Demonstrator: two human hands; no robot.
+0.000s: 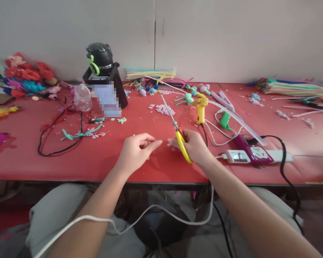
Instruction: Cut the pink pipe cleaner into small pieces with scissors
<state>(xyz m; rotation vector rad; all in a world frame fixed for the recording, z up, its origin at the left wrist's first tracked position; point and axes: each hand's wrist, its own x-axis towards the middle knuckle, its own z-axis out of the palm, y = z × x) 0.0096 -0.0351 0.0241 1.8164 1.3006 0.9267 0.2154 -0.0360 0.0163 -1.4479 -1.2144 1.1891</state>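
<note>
My right hand (pixel 195 143) is wrapped round the yellow handles of a pair of scissors (pixel 183 147), whose blades point up and to the left. Small pale pink bits show at its fingertips. To the left, my left hand (pixel 137 150) hovers low over the red table, thumb and fingers curled close together; whatever they pinch, if anything, is too small to make out. Beyond the hands lies a pile of short pale pink pieces (pixel 165 109), near the scissor tips.
A yellow glue gun (pixel 201 111), a green glue gun (pixel 225 120) and a purple power strip (pixel 254 150) lie at the right. A black bottle (pixel 120 87) with a phone before it stands back left. Pipe-cleaner bundles (pixel 293 87) line the back; a white cable crosses my left forearm.
</note>
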